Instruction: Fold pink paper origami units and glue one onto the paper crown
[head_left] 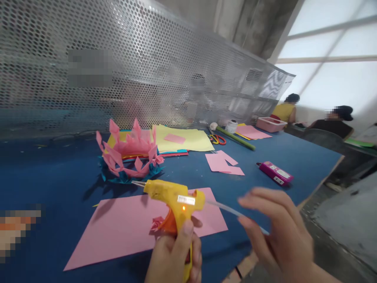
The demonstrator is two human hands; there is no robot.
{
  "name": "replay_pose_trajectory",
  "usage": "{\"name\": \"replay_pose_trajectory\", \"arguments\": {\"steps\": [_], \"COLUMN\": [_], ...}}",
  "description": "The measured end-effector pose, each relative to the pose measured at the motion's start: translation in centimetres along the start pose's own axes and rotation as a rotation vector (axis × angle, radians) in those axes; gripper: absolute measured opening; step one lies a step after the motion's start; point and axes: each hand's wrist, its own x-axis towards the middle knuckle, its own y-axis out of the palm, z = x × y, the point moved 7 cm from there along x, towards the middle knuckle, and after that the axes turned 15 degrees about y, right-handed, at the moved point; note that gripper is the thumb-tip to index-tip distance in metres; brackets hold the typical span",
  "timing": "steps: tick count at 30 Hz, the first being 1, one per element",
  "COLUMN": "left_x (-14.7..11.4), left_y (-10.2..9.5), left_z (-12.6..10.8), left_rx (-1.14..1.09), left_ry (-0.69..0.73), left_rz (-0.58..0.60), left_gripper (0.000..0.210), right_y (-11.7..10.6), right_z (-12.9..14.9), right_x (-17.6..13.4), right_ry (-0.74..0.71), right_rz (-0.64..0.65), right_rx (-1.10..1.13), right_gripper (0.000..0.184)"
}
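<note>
My left hand is wrapped round the handle of a yellow glue gun, whose small light glows orange and whose metal nozzle points left. A clear glue stick juts from the gun's back end. Beside that stick, my right hand has its thumb and fingers apart, slightly blurred; part of the stick passes behind the thumb. Under the gun lies a large pink paper sheet, with a small folded pink paper flower partly behind the trigger. Just beyond the nozzle stands a pink and blue paper crown.
Yellow paper sheets lie at the back, near scissors and a green stick. Pink paper pieces and a purple box are to the right. A pink basket stands farther off. A perforated metal screen borders the table.
</note>
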Motion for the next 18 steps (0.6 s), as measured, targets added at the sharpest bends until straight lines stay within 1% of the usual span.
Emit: {"name": "replay_pose_trajectory", "arguments": {"steps": [1, 2, 3, 4, 5, 6, 8, 9, 11, 12, 15, 18], "left_x": [0.5, 0.8, 1.0, 1.1, 1.1, 1.2, 1.5, 1.7, 2.3, 2.5, 2.2, 0.6], "left_y": [0.5, 0.8, 1.1, 1.4, 1.7, 2.0, 2.4, 2.5, 2.4, 2.3, 1.8, 0.9], "left_z": [-0.3, -0.6, -0.9, -0.9, -0.8, -0.5, 0.4, 0.8, 1.2, 1.2, 0.8, 0.3], "left_rx": [-0.030, -0.054, -0.074, -0.088, -0.095, -0.093, -0.066, -0.043, 0.007, 0.036, 0.135, 0.251], "left_ry": [0.016, 0.042, 0.066, 0.089, 0.105, 0.114, 0.114, 0.113, 0.125, 0.131, 0.108, 0.052], "left_rz": [-0.020, -0.050, -0.073, -0.090, -0.098, -0.099, -0.091, -0.086, -0.066, -0.047, 0.042, 0.170], "left_gripper": [0.060, 0.060, 0.057, 0.052, 0.047, 0.045, 0.043, 0.042, 0.039, 0.038, 0.033, 0.031], "right_y": [0.5, 1.2, 2.4, 3.5, 4.9, 6.5, 9.7, 10.7, 12.0, 12.4, 13.0, 13.2], "right_z": [0.2, 0.2, -0.2, -0.7, -1.6, -2.1, -2.0, -1.8, -1.8, -1.8, -2.1, -2.1], "right_x": [-0.5, -0.8, -0.9, -0.9, -1.0, -1.2, -2.0, -1.7, -0.8, -0.5, -0.2, -0.6], "right_ry": [-0.043, -0.022, 0.080, 0.213, 0.415, 0.609, 0.967, 1.018, 1.069, 1.088, 1.169, 1.252], "right_rz": [0.091, 0.199, 0.330, 0.421, 0.522, 0.640, 0.910, 0.958, 1.011, 1.028, 1.051, 1.058], "right_rx": [0.054, 0.132, 0.199, 0.277, 0.345, 0.461, 0.757, 0.790, 0.815, 0.832, 0.888, 0.916], "right_gripper": [0.015, 0.013, 0.013, 0.019, 0.029, 0.040, 0.061, 0.064, 0.052, 0.050, 0.049, 0.043]}}
